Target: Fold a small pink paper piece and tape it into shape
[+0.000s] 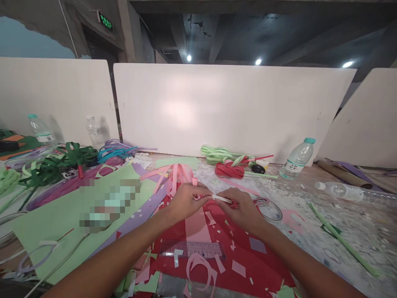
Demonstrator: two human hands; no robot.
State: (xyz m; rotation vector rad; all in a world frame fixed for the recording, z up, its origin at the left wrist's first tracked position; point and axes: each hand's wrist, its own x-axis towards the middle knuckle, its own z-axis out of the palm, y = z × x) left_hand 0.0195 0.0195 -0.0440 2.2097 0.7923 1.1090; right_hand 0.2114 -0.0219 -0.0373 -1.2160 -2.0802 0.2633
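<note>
Left hand: the left hand (pixel 186 200) is curled over the table, fingers pinched together on a pale pink paper strip (pixel 203 196).
Right hand: the right hand (pixel 243 211) faces it, thumb and fingers closed on the other end of the same strip, just above the red paper sheet (pixel 263 265).
Strip position: held between the two hands, roughly level, in front of a fan of pink paper strips (pixel 176 174).
Under the forearms: a clear plastic ruler (pixel 192 249) lies on the red sheet, with a loose pink paper loop (pixel 200 269) near it.
Left side: a large light green sheet (pixel 62 215) and dark green strips (pixel 62 159).
Right side: a water bottle (pixel 297 159) stands tilted near the white partition board (pixel 217 107); another bottle (pixel 338 191) lies on its side.
Behind the hands: a red strip bundle (pixel 229 169).
</note>
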